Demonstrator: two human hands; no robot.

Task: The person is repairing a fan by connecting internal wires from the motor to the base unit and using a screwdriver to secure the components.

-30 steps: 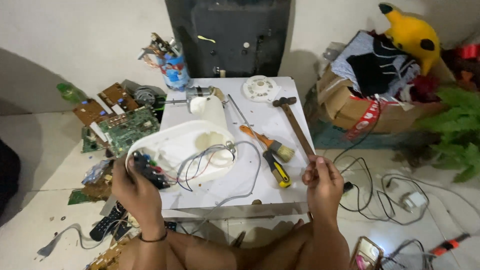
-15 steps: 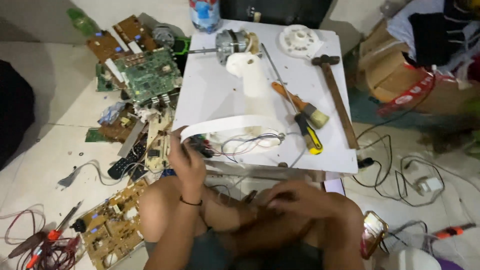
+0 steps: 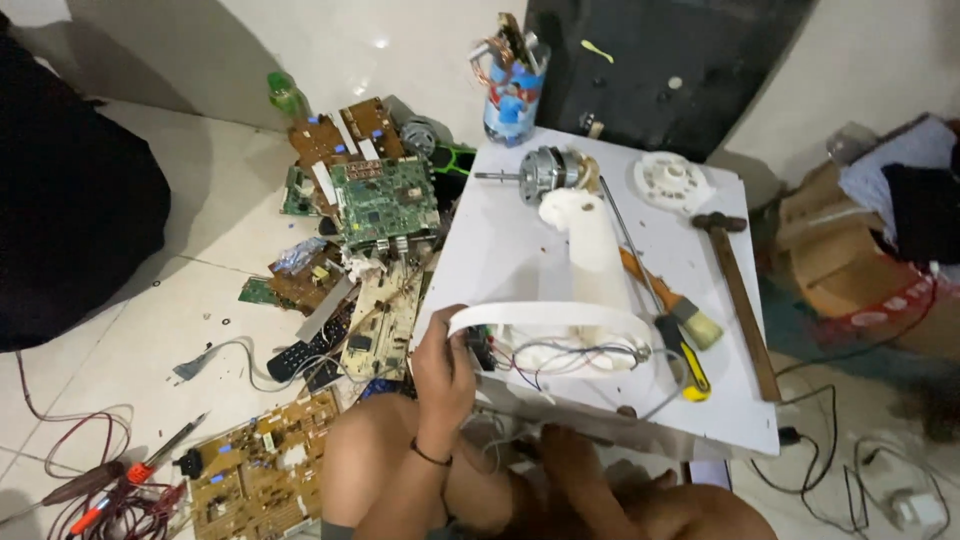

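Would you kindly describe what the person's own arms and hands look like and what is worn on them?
Both arms are bare, with no sleeves and no gloves. The left hand has a thin dark band around the wrist. The right hand is low at the table edge, and no ring or watch can be made out on it.

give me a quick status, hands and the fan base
Left hand grips the rim of the white fan base, wires exposed inside. Right hand low under the table edge, grip unclear. Hammer, brush lie alongside.
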